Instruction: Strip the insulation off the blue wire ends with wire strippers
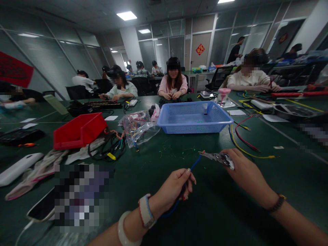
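1. Wire (196, 163), blue, slants up from the left hand (181, 183) to the tips of the pliers (214, 156), over the near part of the table (143, 167); more of it shows below that hand.
2. Left hand: fingers curled round the wire, thumb on top, near its upper end.
3. Right hand (238, 167): wrapped round the handles, pliers pointing left. Something coppery shows at their tips; whether they pinch the wire, I cannot tell.
4. Small scraps (189, 149) lie between the hands and the blue basket (192, 130).
5. Left of the basket: a clear bag (143, 131) of wires, then a red bin (69, 137).
6. Right of it: a yellow cable (261, 157).
7. Behind it: a person in pink (165, 85), seated.
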Demonstrator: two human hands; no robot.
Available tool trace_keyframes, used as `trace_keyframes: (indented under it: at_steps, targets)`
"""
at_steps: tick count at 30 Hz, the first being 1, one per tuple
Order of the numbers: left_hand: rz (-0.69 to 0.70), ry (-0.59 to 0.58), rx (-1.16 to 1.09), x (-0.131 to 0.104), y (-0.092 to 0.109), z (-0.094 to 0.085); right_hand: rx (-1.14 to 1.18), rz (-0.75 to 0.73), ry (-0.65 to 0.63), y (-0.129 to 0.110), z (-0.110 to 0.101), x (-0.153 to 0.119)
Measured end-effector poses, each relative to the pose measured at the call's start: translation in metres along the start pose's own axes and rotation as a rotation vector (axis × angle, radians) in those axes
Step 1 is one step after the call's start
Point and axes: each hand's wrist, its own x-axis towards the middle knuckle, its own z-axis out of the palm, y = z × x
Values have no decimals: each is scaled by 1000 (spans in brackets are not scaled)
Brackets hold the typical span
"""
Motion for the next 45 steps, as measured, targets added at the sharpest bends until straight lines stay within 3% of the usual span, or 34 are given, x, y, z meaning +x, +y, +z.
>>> trace_keyframes:
  at_steps: [11,21,26,31,37,42,45]
  targets:
    - [75,-25,225,-4,14,-2,197,-15,-192,2,-10,-3]
    - [229,47,575,-9,30,-15,461,108,-561,-13,-19,-9]
    - [346,79,687,-10,28,-16,588,160,-663,-14,-19,-13]
    - [449,168,801,-11,27,-13,597,124,-656,-11,-16,-10]
    - [412,163,829,-7,25,-17,470,43,-451,0,-10,-7]
    - [346,213,915,-4,24,-20,325,44,-394,11,-4,-5]
    - [327,251,940,-3,24,-21,262,-23,-285,18,2,-6]
